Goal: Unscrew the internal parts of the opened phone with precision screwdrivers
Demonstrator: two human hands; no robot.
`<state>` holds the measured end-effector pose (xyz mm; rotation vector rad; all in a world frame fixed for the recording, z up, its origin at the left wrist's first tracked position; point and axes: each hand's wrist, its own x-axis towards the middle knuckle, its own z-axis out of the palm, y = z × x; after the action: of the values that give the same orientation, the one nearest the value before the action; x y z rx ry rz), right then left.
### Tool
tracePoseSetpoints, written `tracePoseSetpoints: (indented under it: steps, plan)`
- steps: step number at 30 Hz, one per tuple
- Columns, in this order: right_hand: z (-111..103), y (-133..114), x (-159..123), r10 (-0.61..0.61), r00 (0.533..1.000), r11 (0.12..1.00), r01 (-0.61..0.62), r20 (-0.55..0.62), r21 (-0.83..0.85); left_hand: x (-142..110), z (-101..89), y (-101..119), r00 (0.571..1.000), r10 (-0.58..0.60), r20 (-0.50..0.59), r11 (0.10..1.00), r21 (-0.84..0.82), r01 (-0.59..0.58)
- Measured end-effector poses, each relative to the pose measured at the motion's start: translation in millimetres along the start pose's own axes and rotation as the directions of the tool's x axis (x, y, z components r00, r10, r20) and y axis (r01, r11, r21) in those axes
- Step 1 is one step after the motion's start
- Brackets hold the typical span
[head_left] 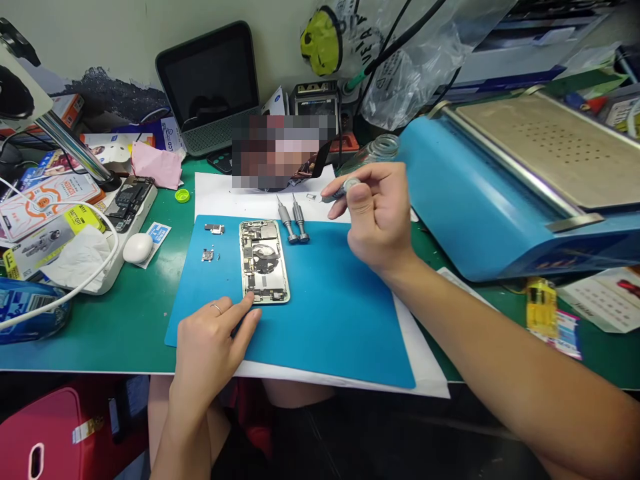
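An opened smartphone [265, 263] lies on the blue mat with its inner boards and screws showing. At its lower left corner rests the index fingertip of my left hand [213, 343]; the thumb is stretched out, and nothing is held there. My right hand [377, 213] is raised over the mat's upper right edge, fingers closed round a grey screwdriver [334, 195] whose tip points left. Two similar screwdrivers [286, 219] lie side by side above and right of the phone. To the phone's left are a small metal part [215, 229] and another small component [207, 255] with tiny bits.
A large blue machine [440, 200] with a perforated plate stands at the right. A glass jar [377, 150] sits behind my right hand. On the left are a white earbud case [138, 248], a green cap [183, 195], boxes and a white cable [113, 257]. A tablet-like screen [210, 77] leans at the back.
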<state>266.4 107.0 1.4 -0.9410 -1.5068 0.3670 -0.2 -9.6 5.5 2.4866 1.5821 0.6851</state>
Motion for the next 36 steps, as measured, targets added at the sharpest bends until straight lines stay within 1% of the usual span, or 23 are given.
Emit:
tracePoseSetpoints:
  steps: [3,5,7,9,14,16,19,20,22,24,27,29,32,34,36]
  plan:
    - [2,0,0,0.046,0.997,0.999,-0.047,0.060,0.007,1,-0.1,0,1.000,-0.005,-0.001,1.000,-0.006,0.005]
    - [4,0,0,0.048,0.995,0.997,-0.053,0.083,0.062,2,-0.3,0,1.000,-0.004,0.001,1.000,-0.009,0.004]
    - [6,0,0,0.042,0.996,0.991,-0.052,0.083,0.125,3,-0.3,0,1.000,-0.001,0.000,1.000,-0.011,0.001]
    - [6,-1,1,0.045,0.998,0.986,-0.053,0.054,0.161,3,-0.2,0,1.000,0.003,-0.006,1.000,-0.011,-0.003]
    - [4,-5,3,0.068,0.994,0.983,-0.053,-0.084,0.176,2,0.1,0,1.000,0.006,-0.009,1.000,-0.007,-0.006]
    - [4,-4,2,0.083,0.993,0.987,-0.070,-0.088,0.145,1,0.3,0,1.000,0.006,-0.007,1.000,-0.006,-0.006]
    - [3,-1,-2,0.093,0.996,0.995,-0.093,0.002,0.046,1,0.7,0,1.000,0.005,-0.005,1.000,-0.008,-0.005]
    - [3,0,-3,0.072,0.997,0.997,-0.072,0.032,-0.006,1,0.8,0,1.000,0.004,-0.006,1.000,-0.010,-0.004]
    - [2,2,-5,-0.006,0.997,0.990,0.018,0.083,-0.138,1,1.1,0,1.000,0.004,-0.006,1.000,-0.012,-0.004]
    - [0,2,-5,-0.081,0.988,0.957,0.114,0.132,-0.268,1,1.3,-1,1.000,0.006,-0.007,1.000,-0.011,-0.006]
    - [-3,1,-3,-0.110,0.976,0.910,0.175,0.189,-0.376,1,1.1,-1,1.000,0.015,-0.012,1.000,-0.008,-0.015]
    - [-4,1,-2,-0.124,0.976,0.891,0.188,0.178,-0.413,1,0.7,-1,1.000,0.017,-0.015,1.000,-0.005,-0.018]
    - [-3,2,-2,-0.152,0.982,0.882,0.185,0.111,-0.434,0,0.4,-1,1.000,0.015,-0.016,1.000,-0.002,-0.015]
    - [-1,3,-3,-0.139,0.986,0.899,0.163,0.086,-0.407,0,0.7,-1,1.000,0.014,-0.015,1.000,-0.006,-0.014]
    - [2,5,-5,-0.086,0.993,0.937,0.107,0.077,-0.332,0,1.1,-1,1.000,0.013,-0.017,1.000,-0.009,-0.013]
